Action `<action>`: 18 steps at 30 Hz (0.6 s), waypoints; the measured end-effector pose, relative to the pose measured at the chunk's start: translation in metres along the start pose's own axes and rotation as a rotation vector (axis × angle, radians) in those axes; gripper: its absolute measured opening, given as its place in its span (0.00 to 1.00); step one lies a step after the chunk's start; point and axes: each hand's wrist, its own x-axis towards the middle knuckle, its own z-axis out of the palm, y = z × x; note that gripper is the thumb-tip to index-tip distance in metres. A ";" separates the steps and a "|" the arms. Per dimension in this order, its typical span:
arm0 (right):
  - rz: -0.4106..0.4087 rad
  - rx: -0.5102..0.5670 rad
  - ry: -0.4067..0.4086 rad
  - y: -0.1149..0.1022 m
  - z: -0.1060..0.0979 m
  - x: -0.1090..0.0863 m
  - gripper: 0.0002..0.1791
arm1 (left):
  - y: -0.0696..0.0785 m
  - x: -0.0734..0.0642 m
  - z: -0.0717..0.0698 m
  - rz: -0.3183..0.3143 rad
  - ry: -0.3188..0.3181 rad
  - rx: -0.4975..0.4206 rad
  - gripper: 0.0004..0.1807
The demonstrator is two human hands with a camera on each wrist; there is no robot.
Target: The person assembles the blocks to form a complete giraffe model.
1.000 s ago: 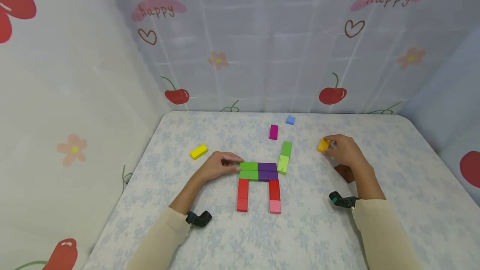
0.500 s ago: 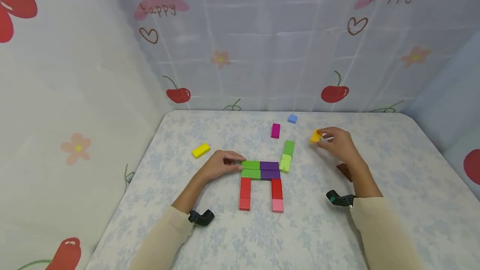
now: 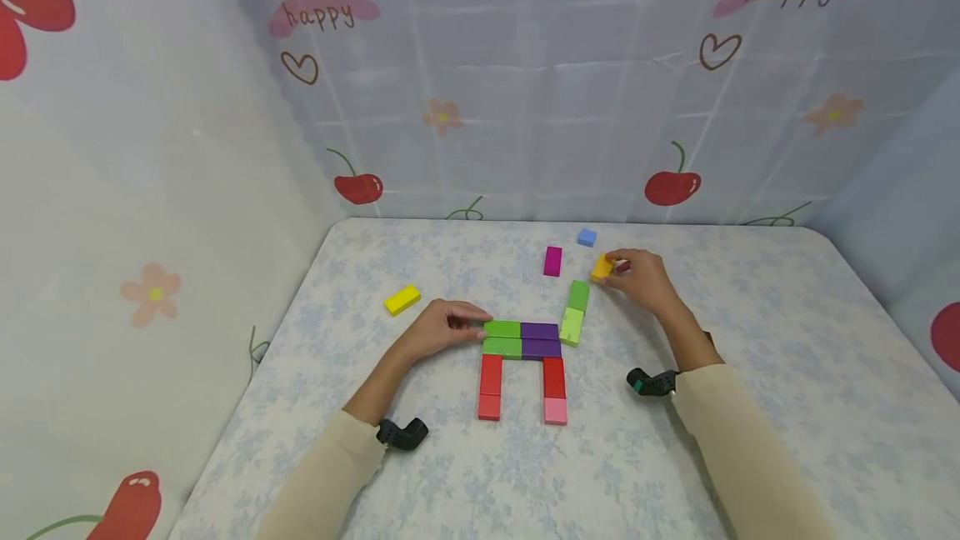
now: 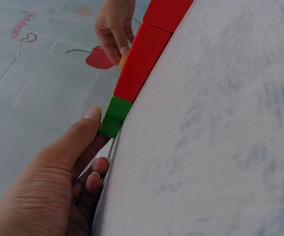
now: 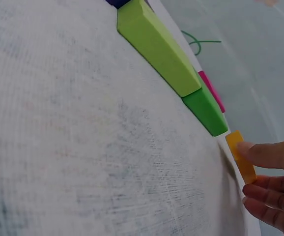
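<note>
My right hand (image 3: pixel 643 277) pinches an orange-yellow block (image 5: pixel 241 157) between thumb and fingers. The block is just beyond the far end of a green block (image 3: pixel 578 296), which joins a light green block (image 3: pixel 572 327) end to end. My left hand (image 3: pixel 442 330) rests its thumb and index fingertips at the left end of two side-by-side green blocks (image 3: pixel 502 338). Two purple blocks (image 3: pixel 540 340) continue that pair to the right. Below run two legs: red blocks (image 3: pixel 491 387) on the left, a red block (image 3: pixel 553 378) with a pink block (image 3: pixel 555 412) on the right.
A yellow block (image 3: pixel 402 300) lies left of the arrangement. Toward the table's back edge are a magenta block (image 3: pixel 552 262) and a small blue block (image 3: pixel 587 237). A brown block (image 3: pixel 709 339) is mostly hidden behind my right wrist. Patterned curtains surround the table (image 3: pixel 420 482).
My right hand has carried the orange-yellow block leftward and slightly back, closer to the green block's far end. My left hand keeps its place at the green pair.
</note>
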 end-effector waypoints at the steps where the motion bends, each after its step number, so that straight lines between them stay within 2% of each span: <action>1: 0.006 0.002 -0.003 0.000 0.002 0.002 0.26 | 0.000 0.000 0.000 -0.002 0.000 0.001 0.15; 8: 0.029 -0.021 -0.038 0.003 0.005 0.012 0.29 | 0.001 0.001 0.000 0.009 -0.001 0.008 0.15; 11: 0.061 0.008 -0.013 0.002 0.002 0.013 0.32 | 0.000 0.001 0.000 0.010 -0.005 0.008 0.15; 15: 0.150 0.084 0.053 0.000 -0.003 0.015 0.31 | -0.002 0.001 0.000 -0.008 0.002 0.008 0.15; 18: 0.250 0.194 0.027 -0.001 -0.003 0.019 0.28 | -0.004 0.000 0.001 -0.025 0.012 0.006 0.15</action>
